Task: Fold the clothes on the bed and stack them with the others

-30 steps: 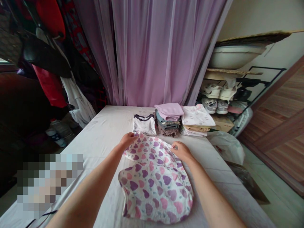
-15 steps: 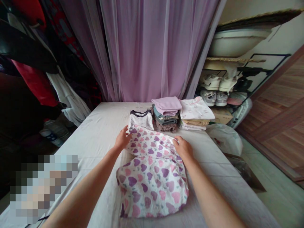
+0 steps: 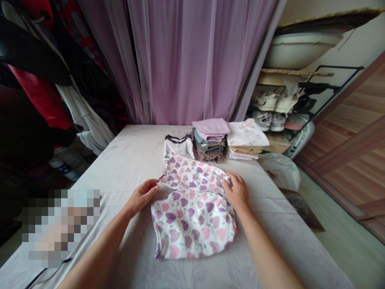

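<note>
A white cloth (image 3: 192,224) printed with purple and pink hearts lies spread on the covered surface, narrowed at its middle. It looks like soft towelling with purple edging. At its upper left edge, my left hand (image 3: 141,196) has thumb and fingertips pinched together on the border. My right hand (image 3: 238,192) grips the right edge, thumb on top of the fabric. Just beyond the cloth lies a folded white shirt (image 3: 179,147) with a dark collar, its lower part overlapped by the cloth.
Folded clothes stand in a stack topped with a lilac piece (image 3: 210,127), beside another stack topped with a white garment (image 3: 246,134). A purple curtain (image 3: 180,60) hangs behind. Shoes (image 3: 267,100) sit on a rack at right; clothes hang at left. A blurred patch covers the lower left.
My left hand has moved down and outward along the cloth's left edge and now pinches it. My right hand stays at the right edge. The cloth's lower part has drawn slightly upward.
</note>
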